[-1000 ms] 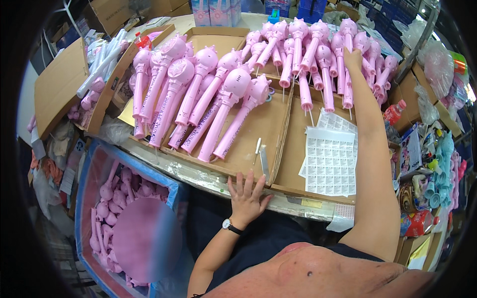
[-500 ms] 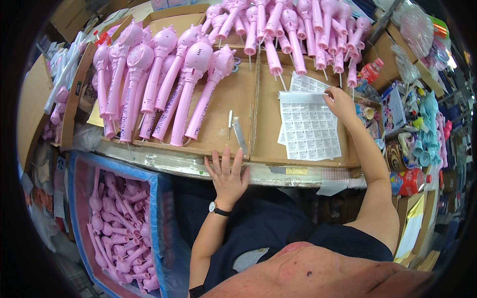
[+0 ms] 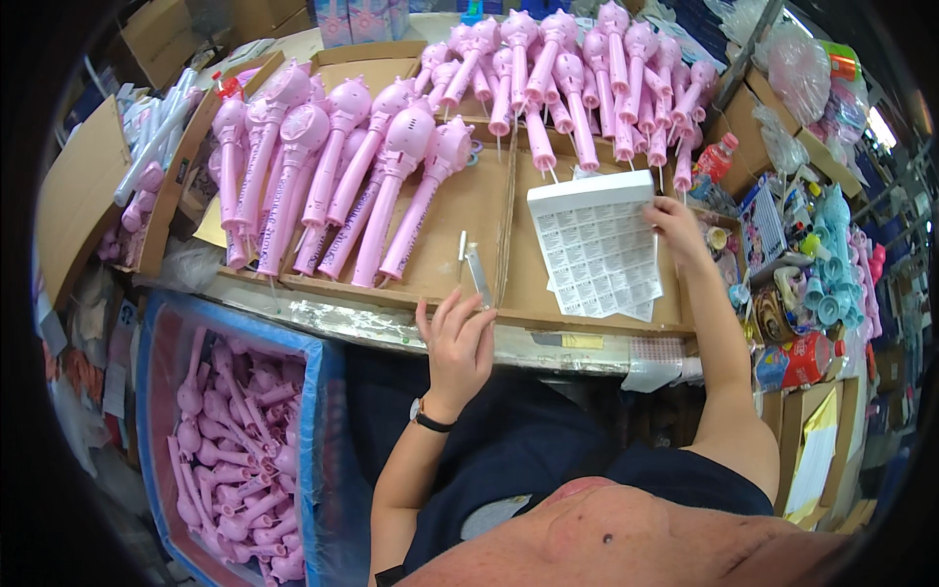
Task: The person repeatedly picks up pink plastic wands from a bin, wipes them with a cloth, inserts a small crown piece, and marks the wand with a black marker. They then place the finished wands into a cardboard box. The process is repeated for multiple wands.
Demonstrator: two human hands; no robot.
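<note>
A sheet of small printed labels (image 3: 597, 245) is tilted up at its far edge over the right cardboard tray (image 3: 521, 284). My right hand (image 3: 671, 225) pinches its right edge, closed on it. Another label sheet (image 3: 641, 310) shows partly beneath. My left hand (image 3: 457, 344), a watch on its wrist, is raised over the table's front edge with fingers apart and nothing held. Close to its fingertips lie a flat metal blade (image 3: 478, 274) and a thin white pen-like stick (image 3: 462, 246). Pink wands (image 3: 406, 147) with round heads lie in rows in the left tray.
More pink wands (image 3: 572, 83) are piled at the far side. A blue-lined bin (image 3: 318, 430) of pink pieces stands at the left. Drink bottles (image 3: 797, 360), turquoise parts (image 3: 831, 264) and plastic bags (image 3: 797, 68) crowd the right.
My right hand has lifted the far edge of the label sheet and shifted it slightly left. My left hand has risen off the table edge, its fingers drawn closer together.
</note>
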